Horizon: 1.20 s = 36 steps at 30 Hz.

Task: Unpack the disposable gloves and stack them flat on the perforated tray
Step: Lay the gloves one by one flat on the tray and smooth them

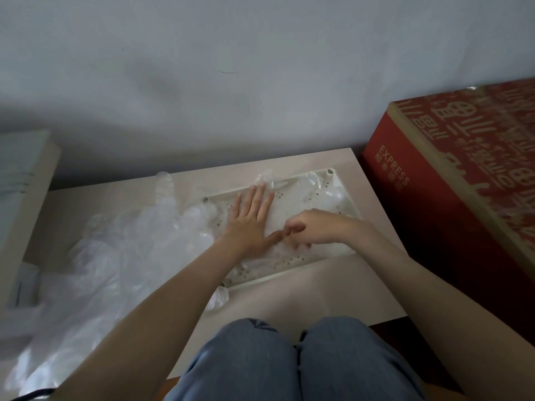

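Observation:
A cream perforated tray (pixel 292 271) lies on a low pale table, covered by thin clear disposable gloves (pixel 318 198) spread over it. My left hand (pixel 250 219) presses flat on the gloves at the tray's left half, fingers straight and spread. My right hand (pixel 315 230) sits just to its right with fingers curled, pinching the clear film near the tray's middle. A large loose heap of clear gloves (pixel 115 256) lies on the table left of the tray.
A red cardboard box (pixel 451 180) stands close against the table's right side. A pale cabinet edge (pixel 26 180) rises at the left. The grey wall runs behind the table (pixel 327 296). My knees in blue jeans (pixel 289 363) are at the table's near edge.

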Available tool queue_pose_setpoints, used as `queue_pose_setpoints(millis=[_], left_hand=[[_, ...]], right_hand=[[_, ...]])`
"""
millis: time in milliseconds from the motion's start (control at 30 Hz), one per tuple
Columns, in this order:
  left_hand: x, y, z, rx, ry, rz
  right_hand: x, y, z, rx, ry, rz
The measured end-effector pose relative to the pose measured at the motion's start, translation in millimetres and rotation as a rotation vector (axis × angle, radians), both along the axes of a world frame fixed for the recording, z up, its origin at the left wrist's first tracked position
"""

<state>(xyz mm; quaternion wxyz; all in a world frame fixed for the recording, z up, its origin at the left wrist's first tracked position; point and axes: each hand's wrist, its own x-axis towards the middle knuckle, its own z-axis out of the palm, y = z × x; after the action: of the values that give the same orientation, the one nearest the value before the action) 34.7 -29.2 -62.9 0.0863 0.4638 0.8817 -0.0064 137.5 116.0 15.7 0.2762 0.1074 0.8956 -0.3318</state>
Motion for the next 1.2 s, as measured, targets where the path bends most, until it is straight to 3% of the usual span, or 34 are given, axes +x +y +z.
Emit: queue_pose_setpoints(millis=[233, 333, 433, 567, 667, 833, 1033, 1200], left_hand=[[-2, 1, 2, -0.033, -0.077, -0.004], [-3, 2, 5, -0.051, -0.094, -0.021], [-3, 0, 5, -0.056, -0.092, -0.029], [-5, -2, 7, -0.026, -0.115, -0.054], [-4, -2, 11, 0.091, -0.129, -0.019], [-12, -1, 24, 0.397, 0.04, 0.229], [-28, -4, 24, 0.251, 0.042, 0.305], [-30, -3, 17, 0.182, 0.034, 0.31]], right_hand=[[9, 28, -5, 0.424, -0.056, -0.148], [17, 39, -2, 0.548, -0.135, -0.25], [25, 43, -3, 0.602, -0.077, -0.326], [22, 35, -4, 0.605, 0.196, -0.391], [11, 26, -6, 0.501, 0.379, -0.299], [-9, 14, -21, 0.308, 0.388, -0.184], [-28, 6, -37, 0.299, 0.324, -0.108], [-35, 6, -43, 0.322, 0.387, -0.095]])
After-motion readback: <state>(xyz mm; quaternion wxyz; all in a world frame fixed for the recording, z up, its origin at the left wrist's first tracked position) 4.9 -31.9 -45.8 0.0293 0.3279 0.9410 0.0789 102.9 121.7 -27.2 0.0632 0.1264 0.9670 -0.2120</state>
